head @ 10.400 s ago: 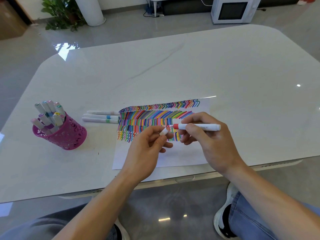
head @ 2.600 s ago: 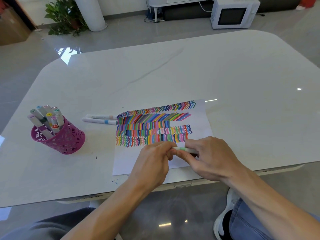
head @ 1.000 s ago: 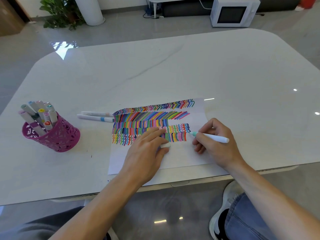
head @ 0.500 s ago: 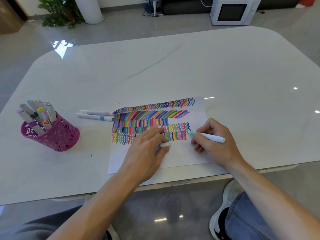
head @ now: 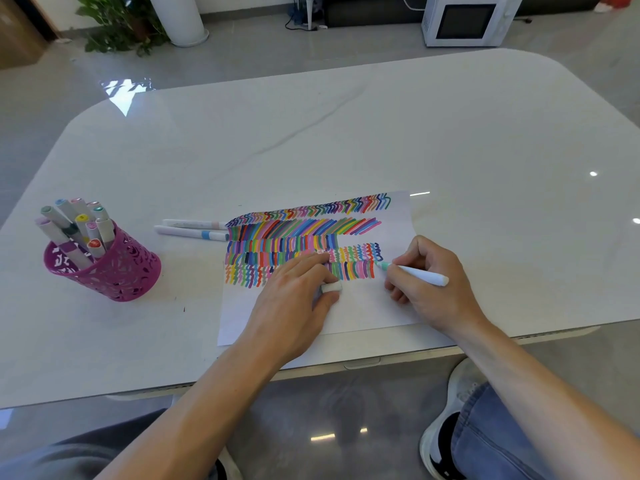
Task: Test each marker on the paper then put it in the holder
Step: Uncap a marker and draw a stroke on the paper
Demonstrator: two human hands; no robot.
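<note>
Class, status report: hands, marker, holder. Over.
Right hand grips marker, tip on paper. Left hand pinches cap, rests on paper. Holder left of paper, two loose markers between.

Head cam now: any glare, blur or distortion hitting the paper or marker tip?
Head view: glare spots on the table at the right, a streak beside the far corner of the paper, none on the strokes; wide-angle bows the table's edges; marker in the right hand looks sharp.

Left hand [head: 294,296] palm-down, thumb pinching cap [head: 331,287], right hand [head: 433,289] fingers curled gripping marker [head: 420,274]
</note>
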